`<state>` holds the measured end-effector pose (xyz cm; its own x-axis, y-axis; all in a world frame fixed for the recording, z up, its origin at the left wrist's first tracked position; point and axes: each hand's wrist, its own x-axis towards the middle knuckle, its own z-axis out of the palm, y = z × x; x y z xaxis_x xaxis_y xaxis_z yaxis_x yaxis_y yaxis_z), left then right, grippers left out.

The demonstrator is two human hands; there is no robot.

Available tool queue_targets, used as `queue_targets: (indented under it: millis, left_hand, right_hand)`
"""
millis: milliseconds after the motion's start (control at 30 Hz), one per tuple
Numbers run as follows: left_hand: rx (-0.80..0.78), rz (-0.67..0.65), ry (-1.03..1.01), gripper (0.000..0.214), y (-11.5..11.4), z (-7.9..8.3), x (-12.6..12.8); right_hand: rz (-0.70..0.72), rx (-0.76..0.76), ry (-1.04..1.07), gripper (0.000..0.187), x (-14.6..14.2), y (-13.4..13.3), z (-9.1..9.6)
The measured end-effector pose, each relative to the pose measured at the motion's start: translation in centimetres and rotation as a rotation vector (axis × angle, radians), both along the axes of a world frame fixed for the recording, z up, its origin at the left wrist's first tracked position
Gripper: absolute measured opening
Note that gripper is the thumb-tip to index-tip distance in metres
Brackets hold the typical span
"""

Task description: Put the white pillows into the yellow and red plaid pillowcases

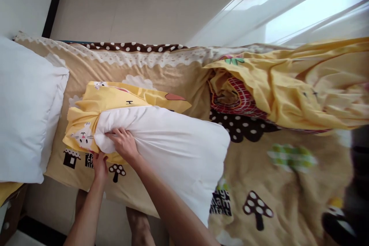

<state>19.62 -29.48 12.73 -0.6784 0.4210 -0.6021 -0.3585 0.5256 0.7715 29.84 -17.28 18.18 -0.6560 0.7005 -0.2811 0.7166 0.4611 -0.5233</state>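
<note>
A white pillow (178,142) lies on the bed with its left end inside a bunched yellow pillowcase (112,96) printed with cat faces. My right hand (123,144) grips the pillow close to the case opening, and folds of white cloth run out from its fingers. Just to the left and lower, my left hand (100,163) is closed on the near edge of the pillowcase opening. Its fingertips are partly hidden by the cloth. Most of the pillow is still bare and reaches right toward the middle of the bed.
A second white pillow (25,111) stands at the left end. A rumpled yellow quilt cover (288,88) with red plaid lining is heaped at the right. Beneath everything spreads a tan printed bedsheet (184,84). A pale wall or floor surface (138,4) lies beyond the bed.
</note>
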Motion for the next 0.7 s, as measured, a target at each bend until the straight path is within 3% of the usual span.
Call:
queue_targets:
  millis: [100, 200, 300, 400, 567, 700]
  left_hand:
    - [-0.051, 0.015, 0.022, 0.026, -0.5, 0.4, -0.1]
    - [-0.091, 0.080, 0.272, 0.026, -1.4, 1.4, -0.9]
    - [-0.084, -0.080, 0.519, 0.026, -1.0, 1.8, -1.9]
    - [-0.102, -0.296, 0.638, 0.024, 0.9, 0.3, -2.7]
    - [-0.153, -0.299, 0.802, 0.023, 3.2, -3.1, -3.5]
    - [-0.141, -0.335, 0.817, 0.013, 2.5, -3.8, -3.9]
  right_hand:
    - [0.036, 0.008, -0.044, 0.046, 0.8, -0.9, -2.4]
    - [0.017, -0.021, -0.046, 0.045, 0.4, -2.0, -4.1]
    - [-0.011, -0.062, -0.005, 0.045, -0.2, -2.6, -5.3]
    - [0.000, -0.100, 0.027, 0.050, -0.3, -2.5, -6.2]
    - [0.042, -0.152, 0.051, 0.063, -0.1, -3.8, -7.3]
    - [0.007, -0.051, 0.043, 0.075, -0.3, -7.8, -8.7]
